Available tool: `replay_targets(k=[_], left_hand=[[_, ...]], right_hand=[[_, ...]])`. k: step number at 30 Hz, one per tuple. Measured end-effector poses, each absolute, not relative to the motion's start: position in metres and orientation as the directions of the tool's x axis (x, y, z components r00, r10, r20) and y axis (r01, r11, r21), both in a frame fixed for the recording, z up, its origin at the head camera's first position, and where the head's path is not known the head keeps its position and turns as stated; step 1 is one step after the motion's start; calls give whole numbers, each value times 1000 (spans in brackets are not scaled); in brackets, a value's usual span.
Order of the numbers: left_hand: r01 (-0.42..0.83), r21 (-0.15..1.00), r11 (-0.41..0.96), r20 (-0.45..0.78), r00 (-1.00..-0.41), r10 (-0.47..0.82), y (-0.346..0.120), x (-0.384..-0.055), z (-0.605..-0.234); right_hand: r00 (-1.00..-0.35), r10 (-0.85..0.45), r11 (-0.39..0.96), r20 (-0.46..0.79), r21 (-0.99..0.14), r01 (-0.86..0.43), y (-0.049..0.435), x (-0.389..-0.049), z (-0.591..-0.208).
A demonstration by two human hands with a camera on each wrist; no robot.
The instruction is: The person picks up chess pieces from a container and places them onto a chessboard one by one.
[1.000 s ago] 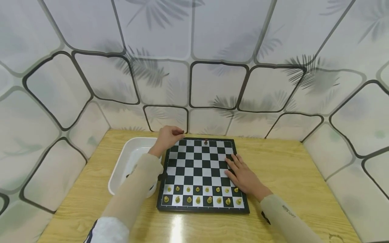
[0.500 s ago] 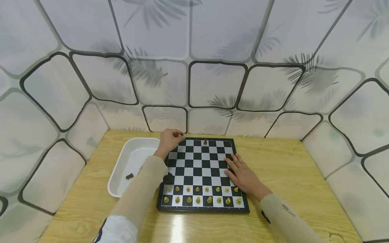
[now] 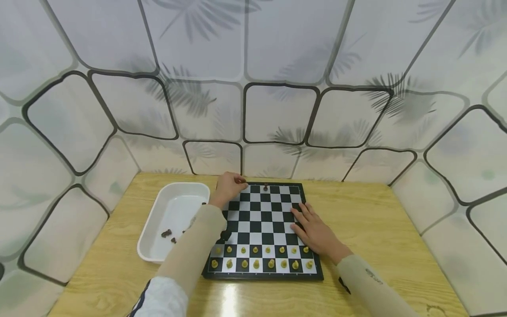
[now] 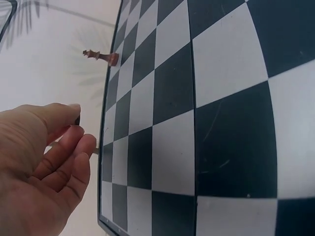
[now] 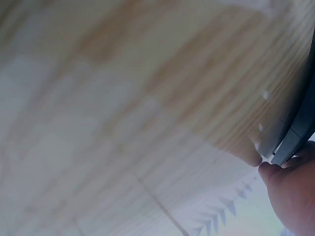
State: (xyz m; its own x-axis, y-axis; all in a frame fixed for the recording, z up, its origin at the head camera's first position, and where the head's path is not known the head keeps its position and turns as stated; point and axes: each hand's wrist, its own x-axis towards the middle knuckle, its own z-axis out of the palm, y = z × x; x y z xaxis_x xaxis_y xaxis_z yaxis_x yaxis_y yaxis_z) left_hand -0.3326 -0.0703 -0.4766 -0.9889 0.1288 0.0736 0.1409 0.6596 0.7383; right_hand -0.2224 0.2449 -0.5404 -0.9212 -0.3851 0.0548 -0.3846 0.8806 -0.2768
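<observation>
My left hand (image 3: 229,190) is at the back left corner of the black-and-white chessboard (image 3: 261,276). Its thumb and forefinger pinch a small dark chess piece (image 4: 77,120), mostly hidden by the fingers. A brown king (image 4: 101,56) stands upright on the board's far row, to the right of this hand. Two rows of gold chess pieces (image 3: 256,264) line the near side. My right hand (image 3: 317,231) lies with fingers spread on the board's right edge; in the right wrist view, part of that hand (image 5: 293,191) is against the dark board side.
Left of the board stands a white plastic tray (image 3: 145,237) holding several dark brown pieces (image 3: 166,233), partly covered by my left sleeve (image 3: 194,242). Everything sits on a wooden table (image 3: 356,211), with patterned fabric walls (image 3: 283,114) behind and at both sides.
My left hand has shifted right along the back edge, closer over the board's corner, still pinching the piece. More brown pieces show in the tray. The right hand stays put.
</observation>
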Motion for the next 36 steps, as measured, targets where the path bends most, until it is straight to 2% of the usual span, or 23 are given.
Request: replay_targets(k=[10, 20, 29, 36], left_hand=[[180, 676, 715, 111, -983, 144, -65, -334, -484], [122, 685, 718, 41, -991, 128, -62, -338, -488], [126, 686, 716, 44, -990, 132, -61, -342, -494], [96, 669, 737, -2, -991, 131, -61, -342, -493]], right_hand=[[-914, -399, 887, 76, -223, -405, 244, -221, -538], [-916, -395, 889, 69, -222, -400, 245, -222, -540], [-916, -397, 887, 64, -231, -400, 244, -222, -540], [-916, -396, 886, 60, -238, -398, 245, -223, -540]])
